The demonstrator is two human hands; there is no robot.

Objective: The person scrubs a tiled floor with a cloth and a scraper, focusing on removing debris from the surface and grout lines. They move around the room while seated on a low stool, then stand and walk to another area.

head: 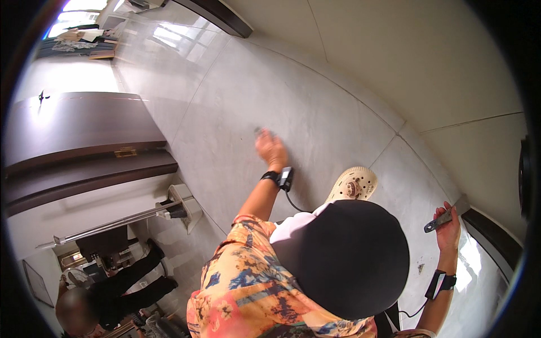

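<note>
My left hand (271, 150) is over the grey tiled floor (219, 105), fingers curled and blurred. A small greyish thing (257, 131) shows at its fingertips, too blurred to name. My right hand (449, 230) is out to the right, gripping a scraper (444, 217) by its handle. The scraper's flat metal blade (463, 204) points at the foot of the pale wall, by the end of a dark baseboard (486, 230); whether it touches I cannot tell. Each wrist wears a strapped device with a cable.
A cream clog (355, 184) is on my foot in front of me. To the left stand a dark door (80, 122) and a squeegee-type mop (118, 224) beside a pale bucket (186, 207). Another person (127, 287) is at lower left. Clothes (76, 40) lie piled at upper left.
</note>
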